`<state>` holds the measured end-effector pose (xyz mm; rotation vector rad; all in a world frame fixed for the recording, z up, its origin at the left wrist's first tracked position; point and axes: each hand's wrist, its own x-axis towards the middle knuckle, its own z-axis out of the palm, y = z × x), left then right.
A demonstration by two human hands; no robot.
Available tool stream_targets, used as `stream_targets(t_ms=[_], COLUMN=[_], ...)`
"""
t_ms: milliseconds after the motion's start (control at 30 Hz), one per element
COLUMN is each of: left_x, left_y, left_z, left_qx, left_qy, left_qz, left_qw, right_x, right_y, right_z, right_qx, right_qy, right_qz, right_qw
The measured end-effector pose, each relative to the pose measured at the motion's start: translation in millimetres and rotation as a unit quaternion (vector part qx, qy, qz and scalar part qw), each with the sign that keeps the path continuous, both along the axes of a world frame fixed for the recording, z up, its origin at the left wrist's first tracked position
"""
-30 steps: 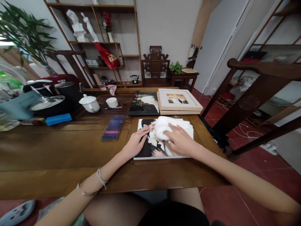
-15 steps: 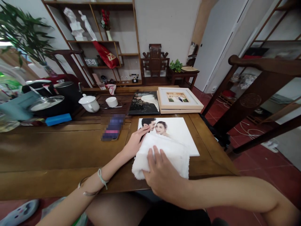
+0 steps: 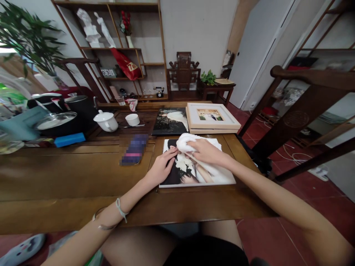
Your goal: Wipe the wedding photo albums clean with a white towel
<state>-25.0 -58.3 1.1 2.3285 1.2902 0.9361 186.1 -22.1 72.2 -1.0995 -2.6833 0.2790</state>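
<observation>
A photo panel (image 3: 186, 170) with a wedding picture lies flat on the wooden table in front of me. My left hand (image 3: 162, 168) rests on its left side, fingers stretched out over the printed dark suit. Near the panel's far edge, my right hand (image 3: 206, 150) grips a bunched white towel (image 3: 185, 142) pressed onto the picture. Towel and hand cover the faces in the print. Part of the towel spreads out behind my right hand.
Beyond the panel lie a dark photo panel (image 3: 170, 123) and a framed photo (image 3: 213, 117). To the left are a blurred-out phone (image 3: 134, 149), a white cup (image 3: 132, 119), a lidded white bowl (image 3: 105, 121) and a blue block (image 3: 69, 139). A chair (image 3: 294, 107) stands at the right.
My right hand has carried the towel from the panel's near edge to its far edge, bunching it up. The lower picture is now uncovered. My left hand stays in place.
</observation>
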Motion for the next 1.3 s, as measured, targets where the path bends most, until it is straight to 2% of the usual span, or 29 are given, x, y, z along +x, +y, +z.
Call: stream_targets(t_ms=[100, 200, 300, 433, 600, 733, 833, 933, 1000, 1100, 1167, 1233, 1300], left_x=[0, -1, -2, -2, -1, -1, -1, -1, -1, -1, -1, -2, -2], left_y=[0, 0, -1, -1, -1, -2, -1, -1, -1, -1, -1, -1, -1], left_z=[-0.1, -0.7, -0.4, 1.3, 2.5, 2.4, 2.2, 1.5, 1.1, 1.6, 2.6, 3.3, 3.4], left_qx=[0.001, 0.009, 0.012, 0.007, 0.000, -0.009, -0.011, -0.011, -0.011, -0.012, -0.015, -0.016, -0.013], left_qy=[0.003, 0.005, 0.008, 0.002, -0.008, 0.002, 0.007, 0.004, 0.002, 0.003, 0.006, 0.008, 0.009], left_qz=[-0.001, 0.007, 0.013, 0.008, -0.006, 0.002, 0.006, 0.006, 0.004, 0.002, 0.002, 0.001, -0.001], left_qw=[1.000, 1.000, 1.000, 1.000, 1.000, 1.000, 1.000, 1.000, 1.000, 1.000, 1.000, 1.000, 1.000], right_x=[-7, -23, -36, -33, 7, 46, 60, 53, 41, 23, 16, 14, 17], right_y=[26, 42, 51, 51, 45, 41, 32, 4, -25, -72, -93, -98, -86], right_z=[2.1, 5.0, 9.4, 13.4, 11.1, 4.8, -1.1, -4.4, -3.4, 2.2, 6.3, 8.4, 7.7], right_qx=[-0.135, -0.302, -0.339, -0.314, -0.180, -0.113, -0.071, -0.020, 0.000, 0.011, 0.014, 0.002, -0.014], right_qy=[0.102, 0.164, 0.166, 0.137, 0.100, 0.066, 0.031, -0.038, -0.073, -0.069, -0.076, -0.080, -0.076], right_qz=[0.030, 0.040, 0.056, 0.083, 0.095, 0.044, -0.006, 0.009, 0.054, 0.126, 0.161, 0.164, 0.143], right_qw=[0.985, 0.938, 0.924, 0.936, 0.974, 0.990, 0.997, 0.999, 0.996, 0.990, 0.984, 0.983, 0.987])
